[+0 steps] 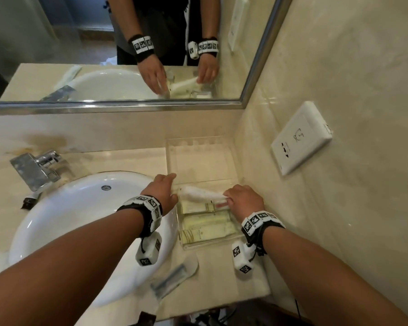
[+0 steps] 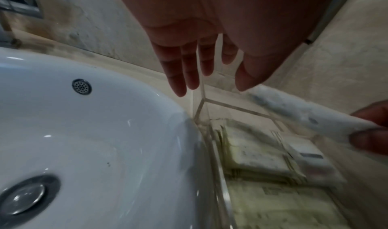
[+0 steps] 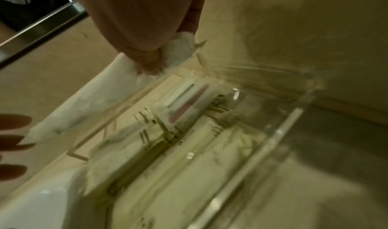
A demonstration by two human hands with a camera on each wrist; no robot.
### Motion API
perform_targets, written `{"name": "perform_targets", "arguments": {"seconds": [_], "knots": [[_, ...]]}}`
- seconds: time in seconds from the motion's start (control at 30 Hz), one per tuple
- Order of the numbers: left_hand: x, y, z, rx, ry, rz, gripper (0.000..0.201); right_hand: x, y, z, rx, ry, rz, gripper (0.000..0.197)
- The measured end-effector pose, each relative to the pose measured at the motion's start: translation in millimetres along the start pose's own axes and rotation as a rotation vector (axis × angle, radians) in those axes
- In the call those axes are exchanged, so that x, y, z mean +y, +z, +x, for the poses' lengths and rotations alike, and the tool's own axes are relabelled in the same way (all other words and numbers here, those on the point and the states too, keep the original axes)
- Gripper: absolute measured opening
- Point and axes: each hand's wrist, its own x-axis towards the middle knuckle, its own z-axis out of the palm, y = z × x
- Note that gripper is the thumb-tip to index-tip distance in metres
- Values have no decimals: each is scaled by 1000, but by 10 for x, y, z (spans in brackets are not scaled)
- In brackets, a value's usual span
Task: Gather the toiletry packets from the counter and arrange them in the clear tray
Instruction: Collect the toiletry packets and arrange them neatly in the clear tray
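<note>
Beige marble walls (image 1: pixel 339 67) are enclosing a matching bench (image 1: pixel 132 161) that is carrying a white sink (image 1: pixel 64 215) with a chrome faucet (image 1: pixel 37 169). A metal-framed mirror (image 1: pixel 57 43) is hanging above, and a white socket plate (image 1: pixel 300 137) is sitting on the side wall.

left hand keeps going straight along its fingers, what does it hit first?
Probably the clear tray: the left hand points along its sink-side wall, fingers straight. Beyond that, the back wall. Depth unclear.

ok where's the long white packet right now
In the head view, the long white plastic packet lies across the clear plastic tray, just right of the white sink, pinched at its right end by the right hand.
</note>
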Motion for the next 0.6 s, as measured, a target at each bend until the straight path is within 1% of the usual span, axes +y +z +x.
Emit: {"name": "perform_targets", "arguments": {"seconds": [0.07,0.13,0.23,0.33,0.5,0.6], "knots": [[71,69,-56,-53,46,46,55,43,20,-179,-25,-12,-32,31],[144,147,-115,-111,98,103,45,61,45,-320,-36,-32,-13,33],[237,284,-201,-177,177,176,38,41,153,-466,-68,-59,-51,29],[278,428,-267,-242,210,236,37,41,291,-524,-115,-42,-51,30],[307,661,-382,-380,273,364,38,10,446,-562,-280,2,-75,45],[302,790,-439,-439,267,408,37,19,498,-618,-298,-4,-75,51]]}}
